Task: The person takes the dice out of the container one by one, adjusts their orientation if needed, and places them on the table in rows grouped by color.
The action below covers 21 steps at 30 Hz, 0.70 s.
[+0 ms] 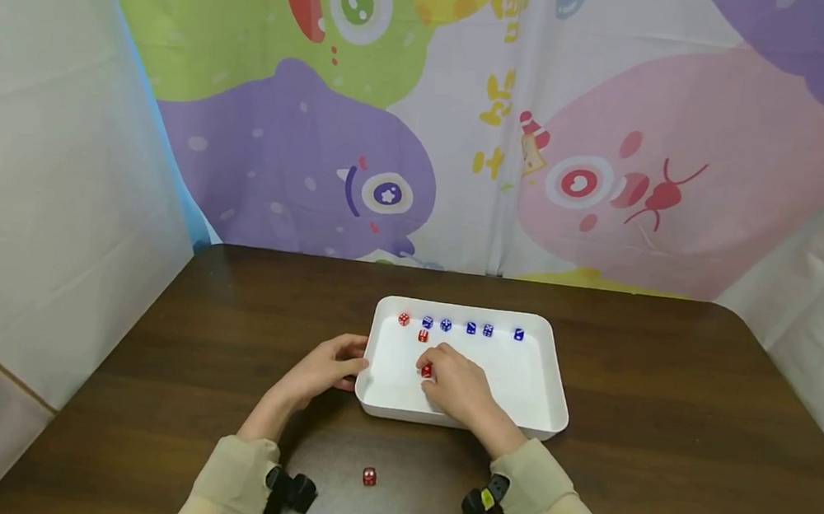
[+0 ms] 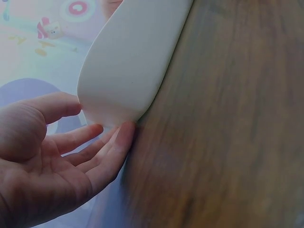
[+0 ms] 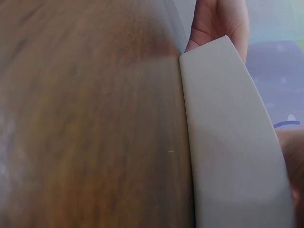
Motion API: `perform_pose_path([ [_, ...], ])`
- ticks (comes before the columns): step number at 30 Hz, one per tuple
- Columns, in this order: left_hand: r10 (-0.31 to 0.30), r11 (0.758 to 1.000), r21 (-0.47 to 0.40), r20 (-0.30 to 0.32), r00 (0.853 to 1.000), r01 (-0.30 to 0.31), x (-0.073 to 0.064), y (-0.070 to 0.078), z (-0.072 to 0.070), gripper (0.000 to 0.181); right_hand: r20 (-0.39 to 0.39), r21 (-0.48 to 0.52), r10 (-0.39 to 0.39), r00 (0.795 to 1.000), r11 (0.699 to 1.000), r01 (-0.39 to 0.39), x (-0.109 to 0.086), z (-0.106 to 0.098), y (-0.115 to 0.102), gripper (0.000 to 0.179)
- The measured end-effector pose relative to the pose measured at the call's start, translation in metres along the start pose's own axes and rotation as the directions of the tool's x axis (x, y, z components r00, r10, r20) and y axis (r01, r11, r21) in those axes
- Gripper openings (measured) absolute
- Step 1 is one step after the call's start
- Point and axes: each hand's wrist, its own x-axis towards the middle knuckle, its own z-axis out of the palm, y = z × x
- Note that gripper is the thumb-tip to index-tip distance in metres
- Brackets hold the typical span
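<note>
A shallow white tray [image 1: 512,382] lies on the table. My left hand [image 1: 327,369] holds its left end; in the left wrist view the thumb is at the rim and the fingers curve along the outer wall. Over the tray's middle, my right hand [image 1: 461,384] pinches a red die [image 1: 427,370] between thumb and fingers. Along the back wall runs a row with a red die [image 1: 403,319] at its left end and several blue dice [image 1: 446,325]. Just in front of that row sits another red die [image 1: 422,336]. The right wrist view hides the right fingers behind the tray wall.
One more red die [image 1: 369,476] lies on the dark wooden table [image 1: 632,444], in front of the tray between both forearms. A cartoon-printed curtain [image 1: 476,213] hangs behind the table's far edge, with pale cloth on both sides.
</note>
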Motion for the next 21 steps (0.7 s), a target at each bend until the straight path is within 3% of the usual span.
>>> perform_pose_path([
  [5,-0.003,1.0,0.0,-0.017,1.0,0.003,0.009,-0.013,-0.002,0.043,0.012,0.018,0.013,1.0,1.0,-0.013,0.001,-0.001,-0.001,0.01],
  [15,-0.011,1.0,0.001,0.017,1.0,0.011,-0.005,0.011,0.001,0.045,0.026,0.027,0.017,1.0,0.999,-0.018,0.0,-0.002,-0.002,0.011],
  [21,-0.01,1.0,0.006,0.015,1.0,0.01,-0.008,0.014,0.002,0.044,0.017,0.065,0.003,1.0,0.998,-0.004,-0.004,-0.005,-0.005,0.017],
])
